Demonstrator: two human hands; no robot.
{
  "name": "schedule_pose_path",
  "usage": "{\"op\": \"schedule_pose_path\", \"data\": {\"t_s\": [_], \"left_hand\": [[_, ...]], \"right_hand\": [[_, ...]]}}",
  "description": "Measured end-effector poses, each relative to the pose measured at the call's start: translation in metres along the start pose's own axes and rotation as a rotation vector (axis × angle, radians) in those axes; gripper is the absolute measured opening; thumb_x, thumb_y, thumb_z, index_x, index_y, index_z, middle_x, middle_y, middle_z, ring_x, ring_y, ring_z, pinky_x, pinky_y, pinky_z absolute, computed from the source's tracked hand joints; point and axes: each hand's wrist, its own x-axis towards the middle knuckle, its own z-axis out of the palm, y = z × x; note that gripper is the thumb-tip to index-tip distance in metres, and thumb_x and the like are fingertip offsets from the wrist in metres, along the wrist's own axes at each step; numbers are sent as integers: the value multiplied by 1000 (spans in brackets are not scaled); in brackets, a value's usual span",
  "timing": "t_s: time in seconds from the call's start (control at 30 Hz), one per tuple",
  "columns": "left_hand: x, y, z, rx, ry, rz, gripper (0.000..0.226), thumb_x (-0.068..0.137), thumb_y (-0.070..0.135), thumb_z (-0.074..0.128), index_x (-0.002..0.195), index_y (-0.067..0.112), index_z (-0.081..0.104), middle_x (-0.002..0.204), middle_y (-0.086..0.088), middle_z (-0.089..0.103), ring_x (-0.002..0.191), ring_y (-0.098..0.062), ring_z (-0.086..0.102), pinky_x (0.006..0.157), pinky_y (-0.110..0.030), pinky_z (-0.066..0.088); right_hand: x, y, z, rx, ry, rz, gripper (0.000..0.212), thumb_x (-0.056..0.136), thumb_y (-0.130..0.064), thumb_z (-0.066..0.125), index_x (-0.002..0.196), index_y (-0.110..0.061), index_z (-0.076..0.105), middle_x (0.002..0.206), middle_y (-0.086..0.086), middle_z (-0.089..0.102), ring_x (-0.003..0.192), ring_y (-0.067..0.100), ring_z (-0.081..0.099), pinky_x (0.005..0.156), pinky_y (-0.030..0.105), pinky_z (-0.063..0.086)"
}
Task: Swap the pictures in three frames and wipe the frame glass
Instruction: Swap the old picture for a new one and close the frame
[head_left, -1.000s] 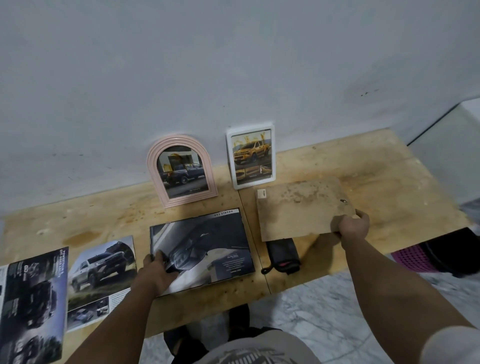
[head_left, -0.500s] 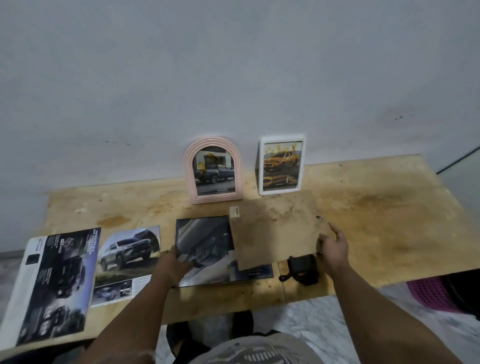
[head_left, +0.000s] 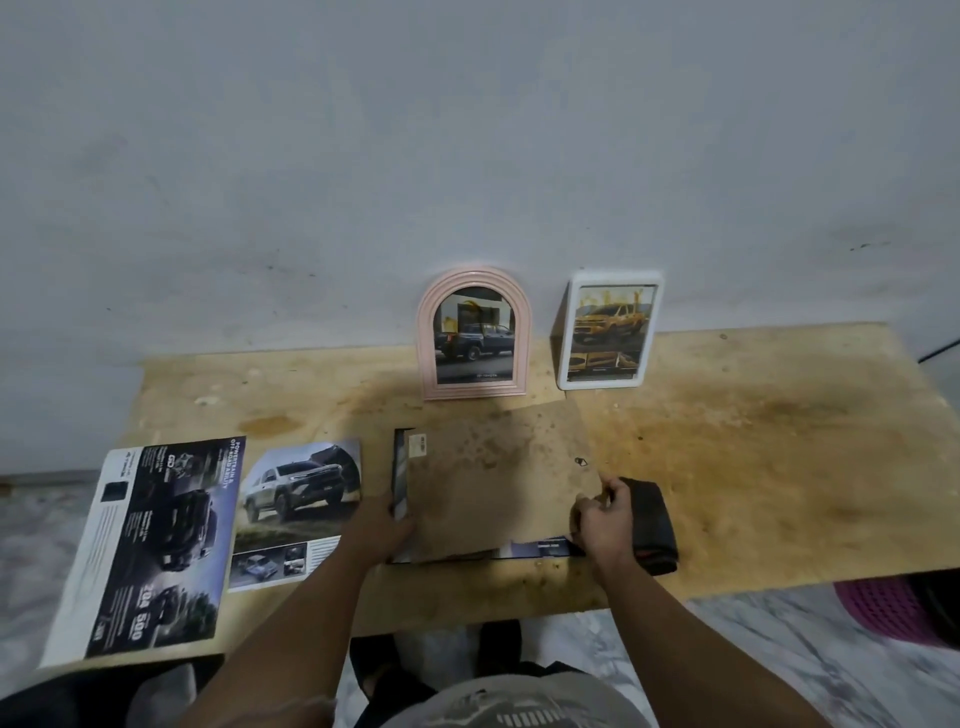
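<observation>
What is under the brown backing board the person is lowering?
Under the brown backing board, only strips show: a dark picture edge along its left side and a blue printed strip at its near edge. The rest is covered. Left hand and right hand hold the stack's sides.

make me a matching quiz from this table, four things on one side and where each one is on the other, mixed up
Things:
1. pink arched frame
2. white frame
3. brown backing board
4. black cloth

Places:
a. lying over the dark picture, held by both hands
b. standing at the wall, right of the other frame
c. lying on the table beside the right hand
d. standing at the wall, left of the other frame

Pairs: 1-d, 2-b, 3-a, 4-c
</observation>
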Motion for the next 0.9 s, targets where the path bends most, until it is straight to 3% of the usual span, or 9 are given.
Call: {"op": "schedule_pose_path", "data": {"t_s": [0.1,0.2,0.3,0.37,0.43,0.5,0.63,0.77,0.9], "left_hand": [[3,-2,-3,-2,-67,3,39,94,17,70,129,1,66,114,-17,70,94,-23,63,75,-34,50],[0,-3,-9,-35,-132,2,53,93,20,71,141,2,57,134,-14,65,109,-25,64,86,-30,51],[2,-10,-13,-45,-164,-2,66,87,27,75,145,3,53,135,-10,63,112,-23,63,88,-28,53],[10,-22,-10,-71,-151,5,83,78,37,78,150,7,48,144,-9,57,122,-25,59,98,-35,53],[12,-25,-9,-69,-152,25,83,80,31,79,152,7,46,149,-10,52,130,-29,55,105,-39,51],[12,-24,-8,-30,-161,38,74,81,31,77,146,6,52,142,-11,55,123,-29,58,104,-41,52],[14,-29,-5,-25,-160,33,83,61,59,61,126,7,65,125,-13,63,108,-28,64,98,-49,56],[2,-19,-11,31,-122,40,62,80,42,67,131,8,62,128,-10,63,114,-29,62,97,-42,54],[15,-27,-13,226,-3,76,70,72,57,36,130,23,57,121,-3,62,117,-27,57,88,-39,53]], "right_hand": [[-5,11,5,-42,9,12,41,98,-2,60,131,-19,46,107,15,64,91,33,64,83,49,56],[-10,16,10,-69,1,14,37,96,0,63,125,-17,47,103,13,62,90,31,62,93,54,53],[-14,19,13,-104,26,27,38,94,0,67,123,-16,49,102,10,62,94,30,62,94,46,52],[-15,21,13,-138,40,15,40,91,-1,71,124,-12,52,107,12,65,99,31,63,94,43,53],[-15,23,13,-228,35,-4,44,89,-7,76,127,-10,55,105,12,68,99,32,65,92,46,55],[-14,24,12,-326,8,-26,51,89,-16,78,133,-10,55,95,6,66,92,29,64,87,44,55],[-15,22,9,-505,-52,-82,59,93,-30,74,144,-11,52,96,1,60,92,24,59,82,35,48],[-14,18,9,-685,-20,-153,58,94,-51,62,142,-20,52,111,2,65,102,28,65,83,40,55],[-9,-6,23,-802,-58,-332,51,94,-53,56,139,-28,52,130,6,57,112,30,61,91,44,55]]}}
